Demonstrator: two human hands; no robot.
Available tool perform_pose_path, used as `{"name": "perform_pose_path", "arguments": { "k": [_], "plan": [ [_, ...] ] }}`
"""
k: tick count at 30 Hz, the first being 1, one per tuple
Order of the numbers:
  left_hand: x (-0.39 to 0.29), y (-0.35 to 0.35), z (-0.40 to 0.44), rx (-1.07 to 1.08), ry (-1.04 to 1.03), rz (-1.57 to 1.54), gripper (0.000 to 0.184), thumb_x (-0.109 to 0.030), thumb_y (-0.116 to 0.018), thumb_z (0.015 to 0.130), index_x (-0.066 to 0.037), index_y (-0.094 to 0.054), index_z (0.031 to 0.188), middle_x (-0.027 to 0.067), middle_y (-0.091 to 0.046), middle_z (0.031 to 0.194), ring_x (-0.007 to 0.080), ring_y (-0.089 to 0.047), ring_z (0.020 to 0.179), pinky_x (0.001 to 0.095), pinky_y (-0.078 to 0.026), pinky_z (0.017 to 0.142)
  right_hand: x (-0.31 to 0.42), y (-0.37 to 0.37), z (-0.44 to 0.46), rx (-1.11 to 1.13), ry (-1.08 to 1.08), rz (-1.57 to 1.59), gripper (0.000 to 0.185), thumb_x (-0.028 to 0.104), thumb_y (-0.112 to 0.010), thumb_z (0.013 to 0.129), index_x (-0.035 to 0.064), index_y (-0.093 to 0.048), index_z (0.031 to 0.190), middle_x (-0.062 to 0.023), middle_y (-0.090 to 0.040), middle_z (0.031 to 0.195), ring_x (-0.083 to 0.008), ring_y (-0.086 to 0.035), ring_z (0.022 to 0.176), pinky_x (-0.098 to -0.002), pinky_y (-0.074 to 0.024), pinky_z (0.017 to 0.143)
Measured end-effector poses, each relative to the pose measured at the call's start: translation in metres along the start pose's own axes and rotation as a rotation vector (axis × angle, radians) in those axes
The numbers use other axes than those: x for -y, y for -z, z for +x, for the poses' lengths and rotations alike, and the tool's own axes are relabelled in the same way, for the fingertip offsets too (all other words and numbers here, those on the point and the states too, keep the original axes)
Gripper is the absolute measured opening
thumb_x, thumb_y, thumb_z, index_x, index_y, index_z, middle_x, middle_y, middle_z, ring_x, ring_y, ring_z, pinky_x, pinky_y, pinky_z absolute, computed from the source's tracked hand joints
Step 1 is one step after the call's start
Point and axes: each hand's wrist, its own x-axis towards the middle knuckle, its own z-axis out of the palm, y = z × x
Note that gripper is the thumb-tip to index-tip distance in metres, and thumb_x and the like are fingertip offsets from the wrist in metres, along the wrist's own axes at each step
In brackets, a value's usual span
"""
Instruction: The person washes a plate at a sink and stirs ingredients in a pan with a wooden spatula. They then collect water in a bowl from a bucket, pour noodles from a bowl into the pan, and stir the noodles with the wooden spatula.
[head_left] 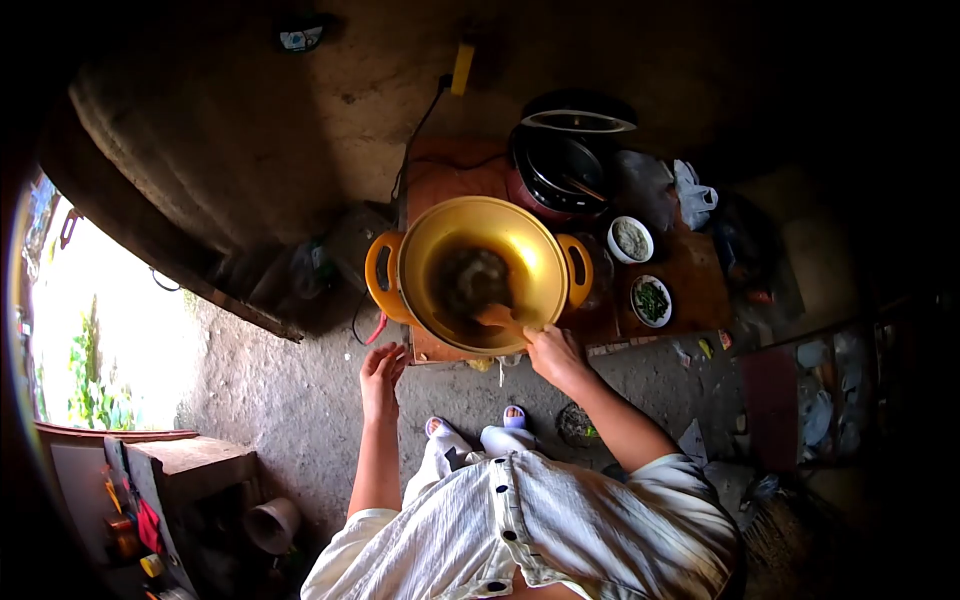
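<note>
A golden two-handled wok [540, 250] stands on the low table, with dark liquid and pale pieces [470, 280] at its bottom. My right hand [556, 356] is wrapped round the handle of a wooden spatula [497, 317], whose blade reaches into the wok. Below the wok's left handle [382, 275], my left hand [381, 376] hangs in the air with loosely bent fingers, holding nothing that I can make out. To the right of the wok are a white bowl of pale food [630, 240] and a white bowl of chopped greens [651, 302].
A dark cooker with a raised lid [562, 165] stands behind the wok on the wooden table [690, 270]. Plastic bags [693, 195] lie at the table's right. A bright doorway [110, 320] and a concrete stand [190, 460] are at the left. A white bucket [272, 524] sits on the floor.
</note>
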Motion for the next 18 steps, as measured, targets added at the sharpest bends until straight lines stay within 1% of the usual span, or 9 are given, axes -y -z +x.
{"name": "perform_pose_path", "arguments": {
  "k": [2,8,9,11,12,15,16,17,18],
  "plan": [
    [0.000,0.003,0.000,0.001,-0.010,-0.014,0.020,-0.012,-0.047,0.084,-0.002,-0.050,0.102,0.0111,-0.059,0.097,0.0219,-0.060,0.087,0.0248,-0.042,0.074,0.003,-0.016,0.012,-0.092,0.024,-0.010,0.013,0.012,-0.055,0.073,0.0046,-0.055,0.084,-0.0195,-0.055,0.077,-0.0366,-0.056,0.070,-0.0443,-0.0451,0.061],
    [-0.001,0.006,-0.007,-0.008,-0.021,-0.026,0.018,-0.011,-0.048,0.084,-0.003,-0.050,0.100,0.0114,-0.060,0.096,0.0223,-0.060,0.087,0.0249,-0.043,0.072,0.011,-0.020,0.059,-0.169,0.001,0.033,0.009,0.012,-0.056,0.072,0.0056,-0.054,0.078,-0.0193,-0.052,0.069,-0.0366,-0.055,0.065,-0.0446,-0.0436,0.057],
    [0.000,0.007,-0.008,0.000,-0.026,-0.039,0.018,-0.011,-0.047,0.084,-0.003,-0.050,0.099,0.0116,-0.060,0.096,0.0226,-0.060,0.087,0.0250,-0.044,0.071,0.002,-0.034,0.070,-0.243,0.027,0.056,0.009,0.012,-0.057,0.072,0.0052,-0.053,0.076,-0.0193,-0.052,0.067,-0.0352,-0.055,0.063,-0.0437,-0.0429,0.055],
    [0.003,0.010,-0.009,0.011,-0.028,-0.035,0.018,-0.011,-0.047,0.084,-0.003,-0.050,0.099,0.0116,-0.060,0.096,0.0226,-0.060,0.087,0.0251,-0.044,0.072,-0.027,-0.077,0.097,-0.379,-0.020,0.273,0.011,0.012,-0.055,0.073,0.0029,-0.050,0.072,-0.0168,-0.048,0.063,-0.0291,-0.052,0.055,-0.0408,-0.0416,0.051],
    [0.003,0.011,-0.011,0.022,-0.030,-0.032,0.018,-0.011,-0.047,0.084,-0.003,-0.050,0.099,0.0117,-0.059,0.096,0.0225,-0.060,0.087,0.0251,-0.044,0.073,-0.032,-0.076,0.107,-0.447,0.066,0.220,0.013,0.013,-0.054,0.074,0.0021,-0.048,0.070,-0.0158,-0.047,0.061,-0.0268,-0.050,0.053,-0.0396,-0.0413,0.051],
    [0.001,0.012,-0.016,0.009,-0.032,-0.046,0.018,-0.011,-0.047,0.084,-0.003,-0.050,0.099,0.0114,-0.060,0.096,0.0223,-0.060,0.087,0.0256,-0.043,0.074,-0.046,-0.050,0.116,-0.311,0.023,0.405,0.017,0.011,-0.059,0.073,0.0022,-0.055,0.087,-0.0202,-0.052,0.078,-0.0326,-0.052,0.070,-0.0389,-0.0436,0.062],
    [0.000,0.013,-0.018,0.006,-0.033,-0.047,0.018,-0.011,-0.047,0.084,-0.003,-0.050,0.099,0.0114,-0.060,0.096,0.0223,-0.060,0.087,0.0256,-0.043,0.074,-0.047,-0.041,0.115,-0.349,0.083,0.211,0.022,0.009,-0.060,0.072,0.0026,-0.056,0.092,-0.0215,-0.053,0.083,-0.0349,-0.053,0.076,-0.0394,-0.0440,0.066],
    [0.000,0.012,-0.019,-0.005,-0.035,-0.013,0.018,-0.011,-0.047,0.084,-0.003,-0.051,0.100,0.0113,-0.059,0.096,0.0224,-0.060,0.088,0.0262,-0.043,0.075,-0.043,-0.024,0.113,-0.261,0.038,0.206,0.027,0.007,-0.061,0.071,0.0025,-0.056,0.096,-0.0224,-0.054,0.089,-0.0373,-0.052,0.085,-0.0403,-0.0432,0.074],
    [0.000,0.011,-0.019,-0.015,-0.038,0.022,0.019,-0.012,-0.047,0.084,-0.003,-0.051,0.100,0.0111,-0.059,0.096,0.0225,-0.060,0.088,0.0268,-0.042,0.076,-0.043,-0.014,0.114,-0.202,0.016,0.201,0.027,0.008,-0.062,0.069,0.0034,-0.056,0.096,-0.0226,-0.054,0.090,-0.0382,-0.051,0.088,-0.0408,-0.0426,0.076]
  ]
}}
